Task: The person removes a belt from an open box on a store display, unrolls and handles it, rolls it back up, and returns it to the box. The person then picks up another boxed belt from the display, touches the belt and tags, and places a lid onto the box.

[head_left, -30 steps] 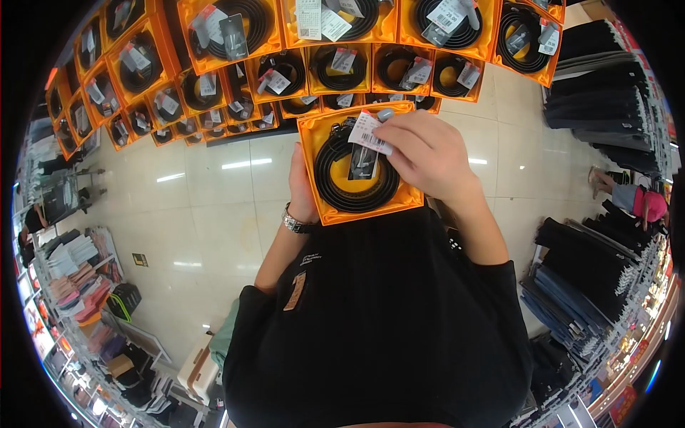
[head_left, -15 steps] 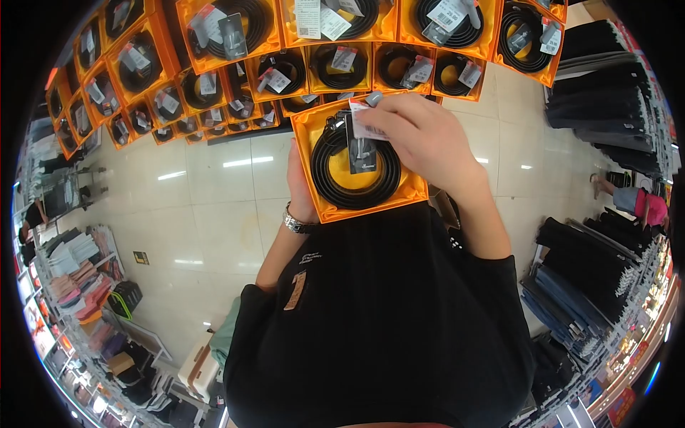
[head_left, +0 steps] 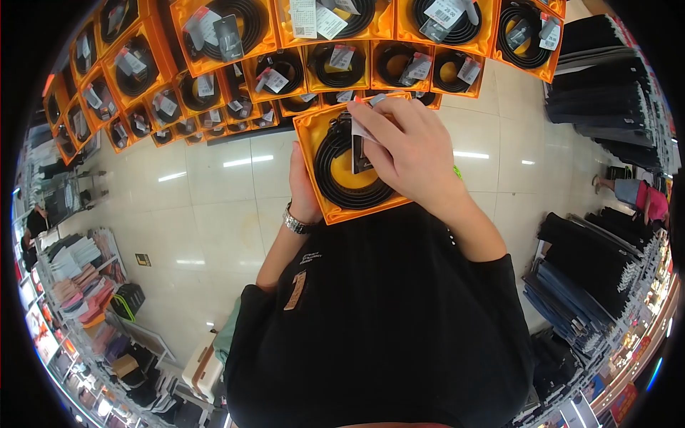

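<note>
An open orange box (head_left: 357,214) with a coiled black belt (head_left: 330,177) in it is held in front of my chest. My left hand (head_left: 303,185), with a metal watch at the wrist, supports the box along its left side; part of its fingers are hidden underneath. Over the upper right of the box lies my right hand (head_left: 421,153), its thumb and fingers closed on a white price tag (head_left: 361,131). A dark tag (head_left: 360,160) hangs beneath it, partly covered by the hand. The right side of the belt is hidden too.
Rows of orange boxes (head_left: 335,68) with coiled belts and tags stand ahead. Dark trousers (head_left: 596,267) hang on racks at the right, near a person in a pink top (head_left: 651,203). Folded clothes (head_left: 78,285) are at the left, with a cream suitcase (head_left: 203,371) lower down.
My right hand has shifted left and turned over the tags, covering more of the dark tag and the belt. The left hand and the box have barely moved.
</note>
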The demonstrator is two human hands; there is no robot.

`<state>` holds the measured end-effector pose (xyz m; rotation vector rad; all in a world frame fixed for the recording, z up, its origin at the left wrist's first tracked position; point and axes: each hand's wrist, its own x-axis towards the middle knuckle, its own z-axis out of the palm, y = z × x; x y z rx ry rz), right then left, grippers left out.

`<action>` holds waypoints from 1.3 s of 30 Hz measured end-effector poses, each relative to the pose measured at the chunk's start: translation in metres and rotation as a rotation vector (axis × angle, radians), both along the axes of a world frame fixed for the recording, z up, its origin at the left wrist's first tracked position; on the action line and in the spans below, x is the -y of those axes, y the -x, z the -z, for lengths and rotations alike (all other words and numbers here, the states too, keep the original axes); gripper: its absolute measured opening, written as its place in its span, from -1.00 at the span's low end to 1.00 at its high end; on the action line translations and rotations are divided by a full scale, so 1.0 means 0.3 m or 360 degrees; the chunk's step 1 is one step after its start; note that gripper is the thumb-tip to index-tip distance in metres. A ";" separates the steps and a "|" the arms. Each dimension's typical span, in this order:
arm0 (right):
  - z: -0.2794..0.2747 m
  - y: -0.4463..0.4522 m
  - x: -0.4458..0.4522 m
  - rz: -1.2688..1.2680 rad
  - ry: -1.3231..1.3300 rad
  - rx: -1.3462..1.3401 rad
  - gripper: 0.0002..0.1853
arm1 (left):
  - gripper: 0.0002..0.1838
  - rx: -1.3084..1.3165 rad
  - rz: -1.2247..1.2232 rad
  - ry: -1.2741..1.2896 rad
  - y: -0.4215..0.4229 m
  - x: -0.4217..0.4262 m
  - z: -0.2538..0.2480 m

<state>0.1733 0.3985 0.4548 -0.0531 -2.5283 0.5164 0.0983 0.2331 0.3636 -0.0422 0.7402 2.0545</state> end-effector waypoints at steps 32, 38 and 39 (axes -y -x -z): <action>-0.020 -0.015 -0.041 0.0047 0.0514 0.0299 -0.84 | -0.26 -0.0166 -0.0040 0.0115 -0.013 0.026 0.002; -0.009 -0.017 -0.031 0.0043 0.0430 0.0442 -0.80 | -0.28 -0.0037 -0.0029 0.0025 -0.015 0.036 0.030; -0.009 -0.016 -0.033 0.0039 0.0430 0.0439 -0.80 | -0.29 -0.0039 -0.0027 0.0046 -0.014 0.037 0.027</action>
